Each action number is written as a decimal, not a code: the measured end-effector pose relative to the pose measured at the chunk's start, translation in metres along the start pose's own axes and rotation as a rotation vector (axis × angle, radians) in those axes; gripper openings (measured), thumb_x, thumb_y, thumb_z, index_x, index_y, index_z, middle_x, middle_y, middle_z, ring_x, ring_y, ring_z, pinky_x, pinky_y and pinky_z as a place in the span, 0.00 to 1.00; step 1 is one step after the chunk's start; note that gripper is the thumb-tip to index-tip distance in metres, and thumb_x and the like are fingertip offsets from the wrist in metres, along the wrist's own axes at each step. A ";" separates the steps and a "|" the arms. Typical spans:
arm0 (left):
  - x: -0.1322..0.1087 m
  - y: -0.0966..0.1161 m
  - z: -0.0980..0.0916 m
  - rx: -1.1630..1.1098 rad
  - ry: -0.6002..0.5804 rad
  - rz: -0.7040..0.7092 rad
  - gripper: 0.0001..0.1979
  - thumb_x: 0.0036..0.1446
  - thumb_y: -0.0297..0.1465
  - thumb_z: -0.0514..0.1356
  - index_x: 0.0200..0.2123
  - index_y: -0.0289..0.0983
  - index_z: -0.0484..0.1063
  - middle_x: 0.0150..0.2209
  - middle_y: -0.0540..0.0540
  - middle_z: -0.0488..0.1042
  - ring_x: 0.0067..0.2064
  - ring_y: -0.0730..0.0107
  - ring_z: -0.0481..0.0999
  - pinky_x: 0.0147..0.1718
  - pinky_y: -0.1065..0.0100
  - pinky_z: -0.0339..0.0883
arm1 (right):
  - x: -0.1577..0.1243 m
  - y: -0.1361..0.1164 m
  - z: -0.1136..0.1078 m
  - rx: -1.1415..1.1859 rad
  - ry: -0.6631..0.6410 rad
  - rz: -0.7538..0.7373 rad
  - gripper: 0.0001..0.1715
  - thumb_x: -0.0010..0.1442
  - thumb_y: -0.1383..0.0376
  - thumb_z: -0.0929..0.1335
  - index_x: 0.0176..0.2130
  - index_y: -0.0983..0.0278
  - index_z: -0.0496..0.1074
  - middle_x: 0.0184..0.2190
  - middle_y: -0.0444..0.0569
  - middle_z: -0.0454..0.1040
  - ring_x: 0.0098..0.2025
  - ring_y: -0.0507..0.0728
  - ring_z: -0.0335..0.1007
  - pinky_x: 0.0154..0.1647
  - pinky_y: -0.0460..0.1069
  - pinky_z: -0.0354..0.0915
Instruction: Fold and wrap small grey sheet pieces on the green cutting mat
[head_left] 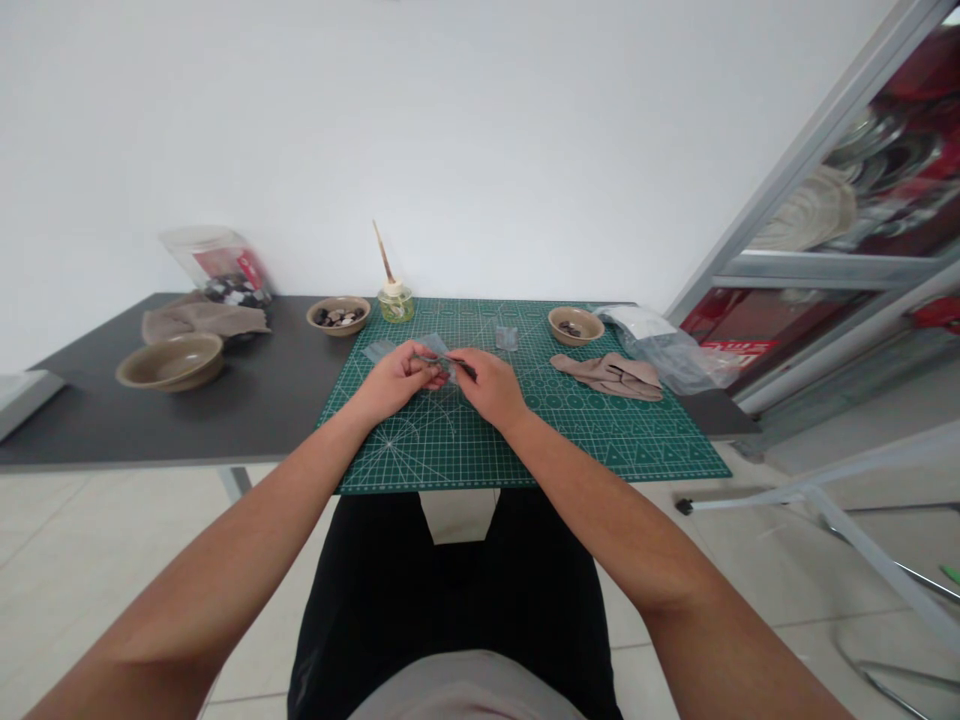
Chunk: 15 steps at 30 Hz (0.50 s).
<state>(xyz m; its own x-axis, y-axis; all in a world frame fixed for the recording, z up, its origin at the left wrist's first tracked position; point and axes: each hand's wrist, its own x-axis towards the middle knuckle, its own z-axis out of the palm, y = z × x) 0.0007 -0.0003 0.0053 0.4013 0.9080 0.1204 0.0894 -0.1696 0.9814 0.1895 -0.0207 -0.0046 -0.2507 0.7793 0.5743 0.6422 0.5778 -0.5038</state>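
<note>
My left hand [401, 382] and my right hand [487, 385] meet above the green cutting mat [585, 435]. The left fingers are closed on a small clear plastic bag [435, 344], part of which sticks up between the hands. My right fingers are pinched together at the bag's right side. A small dark thing [466, 369] shows at those fingertips, too small to name. Another piece of clear plastic [379, 350] lies just behind my left hand. A small clear packet [507, 338] rests on the mat beyond my right hand.
Bowls of dark and pale pieces stand left [360, 321] and right [592, 330]. Between them is a glue jar [396, 302] with a brush. A brown cloth [619, 378] and plastic bag [667, 360] lie right. Another bowl [172, 375], cloth [195, 320] and tub [217, 265] are left.
</note>
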 end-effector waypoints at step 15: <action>-0.005 0.008 0.002 0.134 0.072 0.023 0.12 0.49 0.34 0.65 0.30 0.38 0.62 0.20 0.54 0.72 0.20 0.76 0.70 0.20 0.74 0.62 | -0.001 -0.004 0.003 -0.134 -0.179 -0.226 0.26 0.66 0.70 0.61 0.62 0.61 0.65 0.59 0.49 0.71 0.55 0.56 0.71 0.58 0.54 0.65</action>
<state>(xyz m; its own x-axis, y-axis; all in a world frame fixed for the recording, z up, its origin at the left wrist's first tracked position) 0.0010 -0.0066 0.0120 0.3387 0.9276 0.1576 0.2036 -0.2358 0.9502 0.1851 -0.0236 -0.0048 -0.5133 0.6722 0.5336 0.6424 0.7132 -0.2805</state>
